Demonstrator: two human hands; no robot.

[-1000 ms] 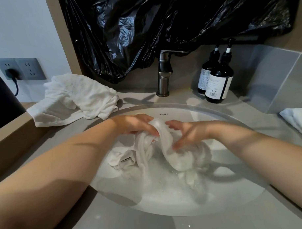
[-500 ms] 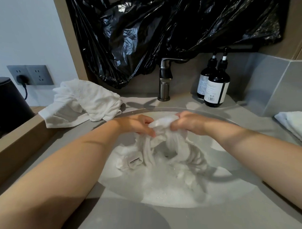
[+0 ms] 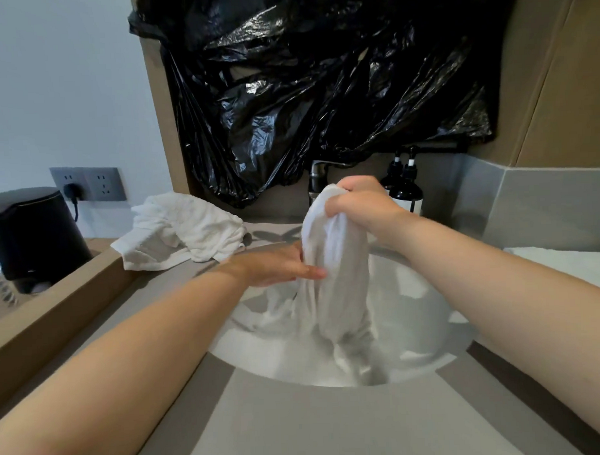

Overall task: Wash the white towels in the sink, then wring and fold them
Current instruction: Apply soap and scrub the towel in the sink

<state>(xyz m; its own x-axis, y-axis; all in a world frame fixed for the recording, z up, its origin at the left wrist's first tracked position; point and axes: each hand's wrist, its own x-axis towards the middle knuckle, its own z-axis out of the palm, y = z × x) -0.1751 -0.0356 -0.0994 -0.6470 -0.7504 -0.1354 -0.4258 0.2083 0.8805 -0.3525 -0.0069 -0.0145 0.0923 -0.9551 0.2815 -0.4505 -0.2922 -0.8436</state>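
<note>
My right hand grips the top of a wet white towel and holds it up above the white sink. The towel hangs in a long bunch, its lower end in the foamy water. My left hand holds the hanging towel from the left at mid height. Its thumb lies across the front and its fingers are hidden behind the cloth. A second white towel lies crumpled on the counter left of the sink.
The faucet stands behind the raised towel, with two dark pump bottles to its right. Black plastic sheeting covers the wall above. A black kettle is at far left, another white towel at the right edge.
My right hand has lifted the towel's top from the basin up to faucet height. My left hand moved lower along the towel, and the view tilted up.
</note>
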